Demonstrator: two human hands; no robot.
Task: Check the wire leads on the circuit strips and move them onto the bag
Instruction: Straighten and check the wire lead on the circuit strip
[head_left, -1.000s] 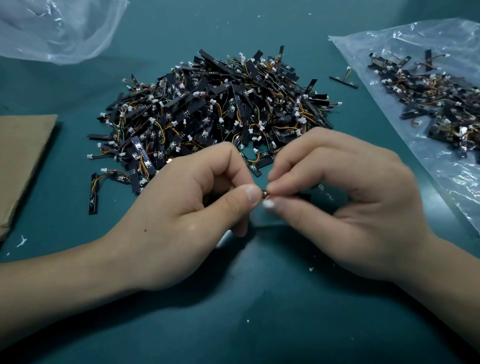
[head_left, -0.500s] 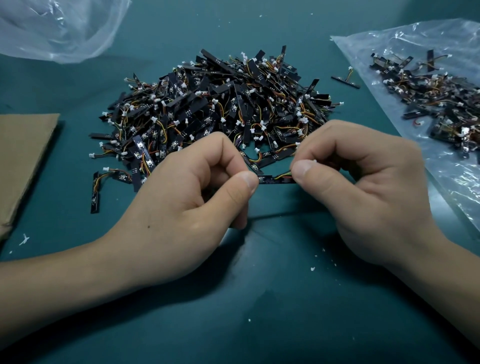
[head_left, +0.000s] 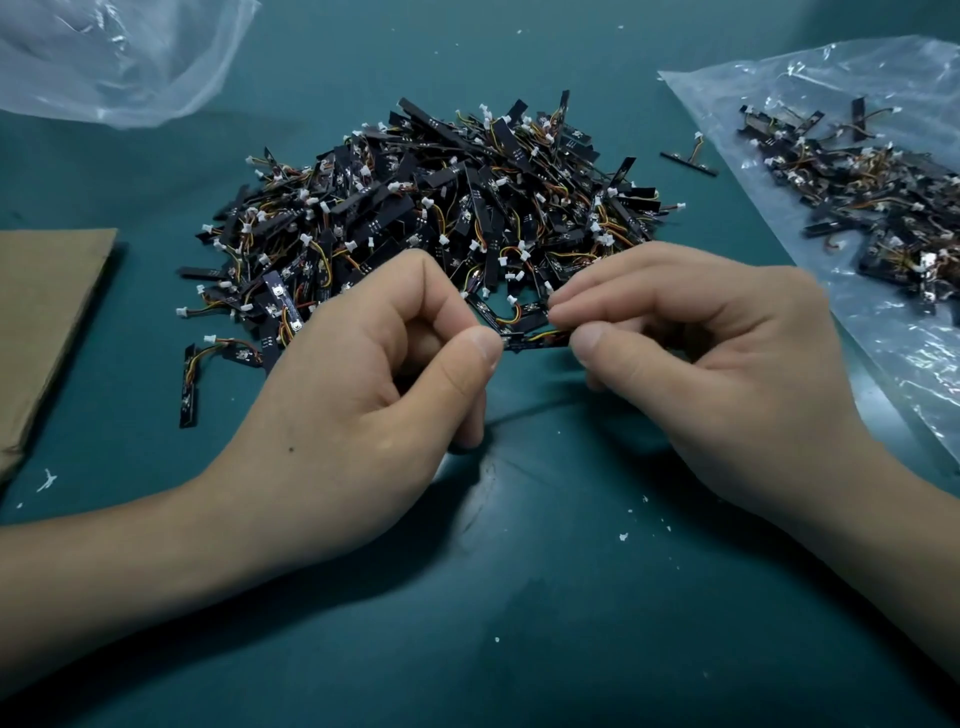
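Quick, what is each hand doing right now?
Left hand: pinching one end of a circuit strip.
Right hand: pinching the same strip's other end.

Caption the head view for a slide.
Left hand and right hand pinch a circuit strip before the pile; more strips lie on the plastic bag.

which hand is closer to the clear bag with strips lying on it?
Right. The right hand is just beside the bag edge, pinching one end of a strip; the left hand pinches its other end, farther away.
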